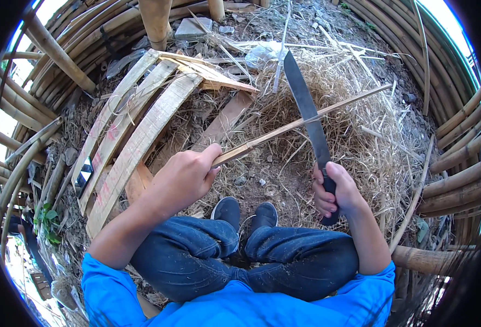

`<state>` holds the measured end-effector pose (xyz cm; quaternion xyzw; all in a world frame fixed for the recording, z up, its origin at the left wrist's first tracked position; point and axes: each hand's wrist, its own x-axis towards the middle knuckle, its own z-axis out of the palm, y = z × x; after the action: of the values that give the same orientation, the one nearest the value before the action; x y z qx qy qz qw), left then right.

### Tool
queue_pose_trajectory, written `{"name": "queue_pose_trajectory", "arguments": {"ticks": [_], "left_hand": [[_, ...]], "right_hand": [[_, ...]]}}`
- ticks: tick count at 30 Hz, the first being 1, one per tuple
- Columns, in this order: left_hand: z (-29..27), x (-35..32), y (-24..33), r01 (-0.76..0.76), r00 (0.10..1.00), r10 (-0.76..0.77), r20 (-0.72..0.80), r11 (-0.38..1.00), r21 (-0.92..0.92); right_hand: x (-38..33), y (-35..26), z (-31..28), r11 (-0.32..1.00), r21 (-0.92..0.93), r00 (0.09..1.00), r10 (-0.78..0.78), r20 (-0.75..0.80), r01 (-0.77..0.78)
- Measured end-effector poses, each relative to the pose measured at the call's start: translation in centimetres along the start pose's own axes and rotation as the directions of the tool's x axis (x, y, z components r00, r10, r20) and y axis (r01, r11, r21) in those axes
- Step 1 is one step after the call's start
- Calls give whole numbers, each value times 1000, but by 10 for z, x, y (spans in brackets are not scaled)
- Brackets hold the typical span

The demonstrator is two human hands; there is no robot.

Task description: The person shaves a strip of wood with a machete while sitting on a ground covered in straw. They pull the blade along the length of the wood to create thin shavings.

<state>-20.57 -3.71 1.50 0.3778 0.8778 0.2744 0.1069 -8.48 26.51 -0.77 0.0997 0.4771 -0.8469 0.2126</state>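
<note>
Head view, looking down at a seated person, knees bent, blue jeans [197, 256], dark shoes [227, 210] on the ground.

Left hand [183, 177]: fingers curled tight around the near end of a thin bamboo strip [300, 124]. The strip runs from that hand up and to the right, out over the shavings, far end free in the air near the upper right.

Right hand [336, 193]: fist wrapped fully around the dark handle of a long machete [306, 103]. Blade points up and away from the person, tip near the top centre of the view. Blade crosses the strip about midway along it and touches it there; I can't tell how deep the edge sits in the wood.

Under the crossing point: a big heap of pale straw-like shavings [360, 136] covering the ground to the right and ahead. Bare dirt just in front of the shoes.

Left of the hands: several flat wooden planks [137, 141] lying side by side, slanted, one end resting on a small triangular frame of boards. Well apart from the strip.

Round bamboo poles [453, 191] stacked around the edges of the view, left and right. One thick upright pole at top centre. Blue shirt sleeves at the lower edge.
</note>
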Motion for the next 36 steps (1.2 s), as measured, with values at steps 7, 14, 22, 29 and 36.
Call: {"name": "queue_pose_trajectory", "arguments": {"ticks": [7, 14, 22, 29, 36], "left_hand": [[1, -1, -3, 8, 1000, -8, 13, 998, 58], [2, 0, -1, -17, 999, 16, 35, 1000, 20], [0, -1, -1, 45, 996, -50, 79, 997, 67], [1, 0, -1, 7, 996, -10, 91, 1000, 28], [4, 0, -6, -2, 994, 2, 114, 1000, -2]], "right_hand": [[1, 0, 21, 989, -145, 997, 24, -71, -34], [2, 10, -2, 985, 155, 988, 46, 147, -69], [5, 7, 28, 941, -330, 996, 62, -67, -81], [12, 15, 1, 981, -45, 966, 192, 175, -187], [13, 24, -7, 970, 18, 951, 234, 202, -242]]}}
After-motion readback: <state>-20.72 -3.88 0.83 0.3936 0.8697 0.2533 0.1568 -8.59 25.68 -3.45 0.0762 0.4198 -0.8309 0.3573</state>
